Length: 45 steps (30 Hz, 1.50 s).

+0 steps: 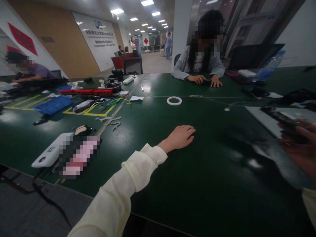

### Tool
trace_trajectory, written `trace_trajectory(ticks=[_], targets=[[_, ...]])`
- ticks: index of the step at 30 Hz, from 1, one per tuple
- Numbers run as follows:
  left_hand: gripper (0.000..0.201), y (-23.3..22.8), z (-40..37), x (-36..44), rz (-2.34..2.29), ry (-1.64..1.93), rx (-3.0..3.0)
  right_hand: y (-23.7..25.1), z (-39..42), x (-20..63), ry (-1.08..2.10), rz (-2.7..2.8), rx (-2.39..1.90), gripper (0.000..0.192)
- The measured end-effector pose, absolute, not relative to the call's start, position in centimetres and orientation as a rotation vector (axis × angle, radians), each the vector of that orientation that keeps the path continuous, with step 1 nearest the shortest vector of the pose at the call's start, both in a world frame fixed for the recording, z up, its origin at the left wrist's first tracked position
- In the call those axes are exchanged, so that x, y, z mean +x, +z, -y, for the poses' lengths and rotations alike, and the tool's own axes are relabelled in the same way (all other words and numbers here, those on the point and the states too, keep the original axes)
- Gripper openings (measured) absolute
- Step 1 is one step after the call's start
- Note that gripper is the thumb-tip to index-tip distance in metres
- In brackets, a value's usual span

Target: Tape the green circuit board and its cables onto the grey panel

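On the dark green desk point(209, 184) in front of me, my left hand point(179, 137) lies palm down, fingers loosely together and stretched flat on the bare surface, its grip closed on nothing; the cream sleeve point(123, 191) runs back toward me. My right hand point(300, 148) is at the far right edge of view, badly blurred, raised above the desk with a dark phone-like object point(280, 119) at its fingertips; it looks as though the fingers are curled about that object, but I cannot tell for certain whether the grip is clamped on it or merely against it. Beneath and behind it lies a pale flat sheet point(268, 120). Judging from this, the handling is at an early or idle point: one hand rests unused, and nothing on my stretch of the desk looks assembled or set out. A white ring point(174, 100) lies well beyond my left hand, untouched. To the left sit a white power bank point(50, 155), a blue tray point(53, 105), a red strip point(84, 91) and a tangle of coloured wires point(116, 101). Across the desk a person in a grey top point(197, 65) has both hands on a small dark item, and another person point(32, 72) leans over the desk at far left.
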<state>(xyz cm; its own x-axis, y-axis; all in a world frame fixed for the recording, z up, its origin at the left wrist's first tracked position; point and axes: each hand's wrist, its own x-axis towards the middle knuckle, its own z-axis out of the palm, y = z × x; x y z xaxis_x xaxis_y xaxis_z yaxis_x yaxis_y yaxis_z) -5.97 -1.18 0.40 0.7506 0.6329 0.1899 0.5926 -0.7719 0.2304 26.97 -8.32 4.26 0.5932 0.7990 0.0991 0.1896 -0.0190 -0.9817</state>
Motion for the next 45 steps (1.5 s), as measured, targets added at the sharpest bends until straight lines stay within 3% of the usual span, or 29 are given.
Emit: trace_trajectory(ticks=[4,8,12,15,18,21,25,28,34,40,45], targets=[[0.027,0.6,1.4,-6.1,-1.019,0.639,2.797,3.4,7.3,22.8,0.997,0.643,-1.358,0.04],[0.017,1.2,1.6,-6.4,-1.069,1.199,2.786,2.4,8.2,19.0,1.271,0.828,-1.317,0.048],[0.01,3.0,1.3,-6.8,-1.101,1.735,2.57,1.6,8.9,16.8,1.411,1.106,-1.337,0.051],[0.014,5.2,0.8,-7.3,-1.106,1.871,2.346,1.5,9.0,16.1,1.45,1.281,-1.37,0.055],[0.015,6.7,-0.1,-7.7,-1.094,1.724,2.216,1.6,9.1,15.7,1.475,1.378,-1.359,0.057],[0.012,6.5,-1.1,-8.0,-1.189,1.282,2.16,1.8,9.3,15.1,1.48,1.462,-1.326,0.055],[0.04,4.7,-1.7,-8.4,-1.229,0.605,1.957,2.4,9.7,14.2,1.489,1.581,-1.259,0.05],[0.043,4.0,-1.6,-8.8,-1.044,0.362,1.878,2.7,10.0,13.9,1.477,1.651,-1.269,0.051],[0.028,3.5,-2.3,-9.7,-0.927,0.424,1.922,1.5,9.3,14.5,1.337,1.642,-1.416,0.064],[0.025,2.1,-3.4,-10.3,-1.061,0.507,2.039,0.6,8.9,16.9,1.01,1.652,-1.52,0.043],[0.024,1.5,-3.7,-10.5,-1.145,0.522,2.302,-0.1,8.6,18.3,0.518,1.945,-1.565,0.03]])
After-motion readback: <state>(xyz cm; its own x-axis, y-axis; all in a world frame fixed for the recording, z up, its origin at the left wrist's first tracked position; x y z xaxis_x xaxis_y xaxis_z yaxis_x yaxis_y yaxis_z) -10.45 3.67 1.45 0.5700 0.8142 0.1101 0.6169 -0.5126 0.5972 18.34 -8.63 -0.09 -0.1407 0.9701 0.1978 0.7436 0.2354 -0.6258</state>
